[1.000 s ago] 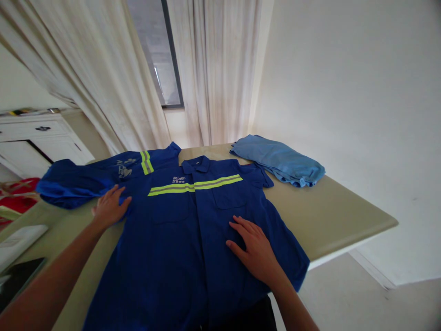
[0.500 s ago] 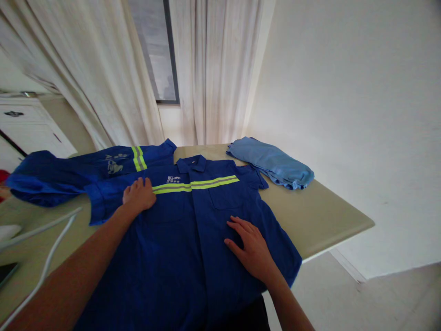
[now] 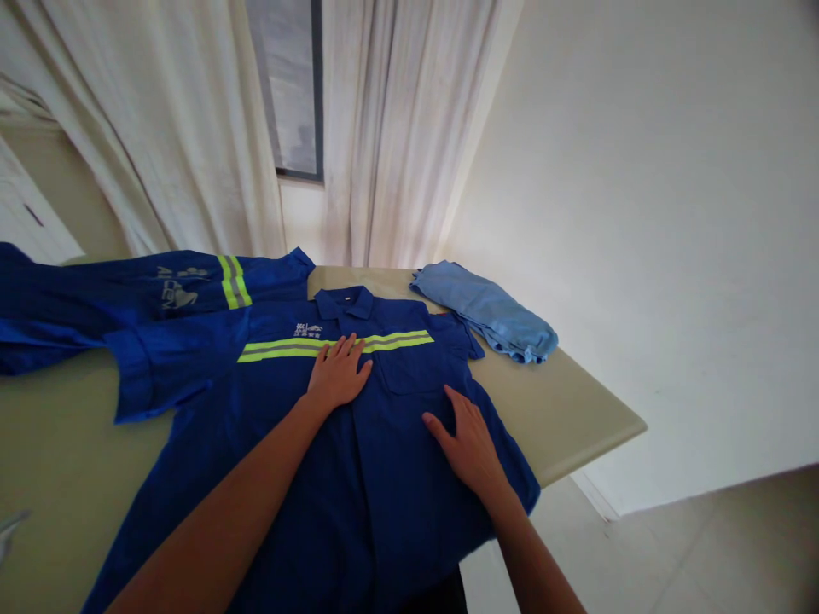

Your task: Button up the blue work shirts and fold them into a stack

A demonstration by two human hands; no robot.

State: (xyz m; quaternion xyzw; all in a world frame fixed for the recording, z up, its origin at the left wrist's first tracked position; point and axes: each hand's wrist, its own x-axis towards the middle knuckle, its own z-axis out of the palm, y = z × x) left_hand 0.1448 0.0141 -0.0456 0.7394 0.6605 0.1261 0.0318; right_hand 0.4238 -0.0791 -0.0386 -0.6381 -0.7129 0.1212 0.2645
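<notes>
A dark blue work shirt (image 3: 300,477) lies front side up across the table, its collar pointing away from me. A yellow and grey reflective band crosses its chest, with a white logo above the band on the left. My left hand (image 3: 339,373) rests flat on the chest at the band, near the button placket, fingers spread. Lower on the right side of the shirt, below the chest pocket, my right hand (image 3: 468,443) lies with its fingers extended and thumb apart. Neither hand grips the cloth.
A second blue garment (image 3: 121,294) with a reflective band and printed logo lies at the back left, touching the shirt's sleeve. Folded light blue cloth (image 3: 490,309) sits at the back right of the table (image 3: 576,409). Curtains (image 3: 409,128) hang behind; a wall (image 3: 640,213) stands right.
My left hand has moved right, from the shirt's left chest to the middle. My right hand stays on the lower right side. The view has turned a little, and the left sleeve lies more spread.
</notes>
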